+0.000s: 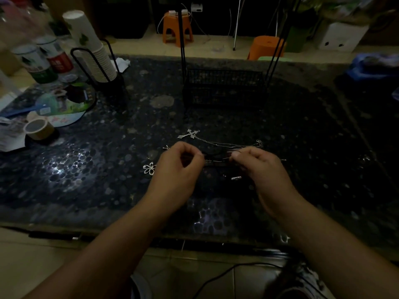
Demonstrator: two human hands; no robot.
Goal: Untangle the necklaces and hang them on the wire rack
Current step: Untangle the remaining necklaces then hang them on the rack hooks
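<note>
A tangle of necklaces lies on the dark pebble-patterned table (86,173). A silver cross pendant (189,134) rests just beyond my hands, its thin chain (224,143) running right. A silver flower pendant (149,168) lies left of my left hand. My left hand (179,167) and my right hand (257,165) each pinch a dark cord (216,157) stretched between them, just above the table. The black wire rack (224,89), with a mesh basket at its base and tall uprights, stands behind the necklaces. The dim light hides how the cords cross.
A stack of paper cups (92,46) in a black holder, tins (43,61), a round fan (64,104) and a tape roll (38,129) crowd the table's left. Blue cloth (373,65) lies at the far right. Orange stools (177,26) stand on the floor beyond.
</note>
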